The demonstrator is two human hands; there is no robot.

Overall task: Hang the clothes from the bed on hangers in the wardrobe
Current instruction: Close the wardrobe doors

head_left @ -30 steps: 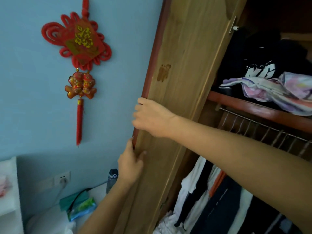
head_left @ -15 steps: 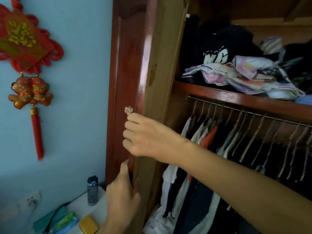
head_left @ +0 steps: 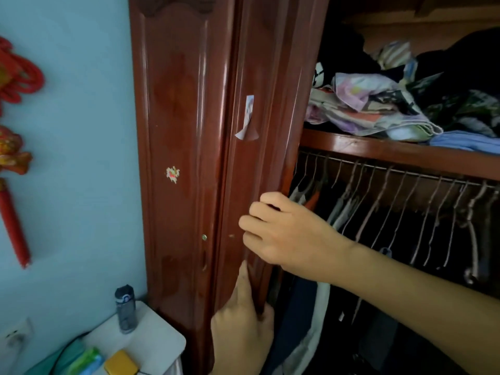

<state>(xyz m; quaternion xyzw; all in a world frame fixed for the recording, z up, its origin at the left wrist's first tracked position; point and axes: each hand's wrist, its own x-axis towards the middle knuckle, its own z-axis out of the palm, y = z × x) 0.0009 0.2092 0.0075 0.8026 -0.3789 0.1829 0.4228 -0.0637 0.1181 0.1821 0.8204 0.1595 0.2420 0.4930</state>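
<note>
— Blue wall at the left, wardrobe (head_left: 184,158) open; hangers (head_left: 392,201) on its rail.
— Hands?
— Both clamped on the door (head_left: 259,131) edge: right hand (head_left: 289,234) above left hand (head_left: 240,328).

Soft, even light falls across the pale blue painted wall (head_left: 81,158), no hard shadows there. Long white streaks of glare run down the glossy red-brown wooden wardrobe door (head_left: 184,131). The wardrobe's interior sinks into deep shade, the dark hanging clothes (head_left: 392,266) nearly lost. Everything looks slightly soft and smeared. Wide-angle bending bows the door's edges, and the red knotted wall ornament (head_left: 16,77) blurs at the left border.
</note>
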